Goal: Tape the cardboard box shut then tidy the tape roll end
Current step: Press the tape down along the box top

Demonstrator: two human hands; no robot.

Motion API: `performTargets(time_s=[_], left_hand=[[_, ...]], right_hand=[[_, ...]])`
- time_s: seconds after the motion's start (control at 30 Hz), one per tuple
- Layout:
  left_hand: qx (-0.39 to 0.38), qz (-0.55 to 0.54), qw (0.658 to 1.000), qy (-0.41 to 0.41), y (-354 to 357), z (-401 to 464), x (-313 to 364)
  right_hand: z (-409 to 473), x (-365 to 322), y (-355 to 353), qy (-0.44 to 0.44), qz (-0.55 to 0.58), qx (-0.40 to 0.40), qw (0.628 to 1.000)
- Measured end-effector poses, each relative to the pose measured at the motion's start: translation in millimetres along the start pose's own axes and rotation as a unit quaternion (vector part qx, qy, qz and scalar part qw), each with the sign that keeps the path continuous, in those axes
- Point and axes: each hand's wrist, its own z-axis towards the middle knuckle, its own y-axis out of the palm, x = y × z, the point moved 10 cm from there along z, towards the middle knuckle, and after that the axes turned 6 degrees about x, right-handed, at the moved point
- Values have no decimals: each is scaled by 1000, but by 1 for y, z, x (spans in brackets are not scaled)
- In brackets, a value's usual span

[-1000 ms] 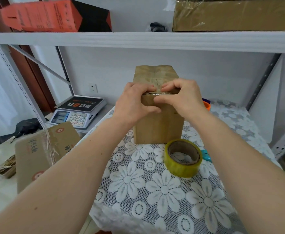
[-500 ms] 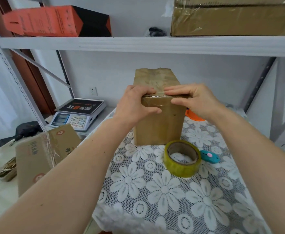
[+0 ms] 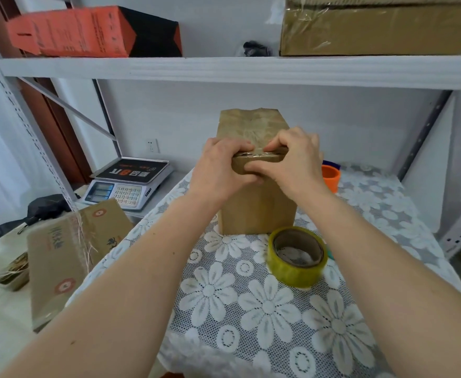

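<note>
The left hand [image 3: 218, 170] and right hand [image 3: 294, 162] are both pinching the top edge of the cardboard box [image 3: 256, 205], beside the tape roll [image 3: 296, 255].

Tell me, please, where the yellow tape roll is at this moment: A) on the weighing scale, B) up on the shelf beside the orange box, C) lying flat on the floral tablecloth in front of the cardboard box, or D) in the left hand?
C: the tape roll lies flat on the tablecloth, on the near side of the cardboard box, while the left hand and the right hand are both at the box's top edge.
</note>
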Motion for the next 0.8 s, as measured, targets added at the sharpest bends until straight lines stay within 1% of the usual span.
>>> performTargets(time_s=[0.13, 0.23, 0.3, 0.43, 0.53, 0.63, 0.73, 0.8], left_hand=[[-8, 13, 1000, 3, 1, 1, 0], [-11, 9, 1000, -3, 0, 2, -1], [-10, 4, 1000, -5, -1, 2, -2], [7, -6, 1000, -30, 2, 4, -9], [24, -21, 999, -41, 1, 4, -11], [-2, -36, 999, -25, -2, 3, -5], [-47, -21, 999, 2, -3, 3, 2], [-94, -1, 996, 11, -3, 4, 6]], right_hand=[[7, 11, -3, -5, 98, -62, 993], [10, 13, -2, -14, 126, -116, 985], [8, 14, -4, -24, 139, -137, 980], [4, 17, -12, -41, 152, -139, 978], [4, 19, -12, -27, 176, -144, 973], [3, 25, -9, 4, 212, -165, 963], [2, 28, -5, 36, 239, -193, 951], [1, 28, -6, 58, 243, -204, 946]])
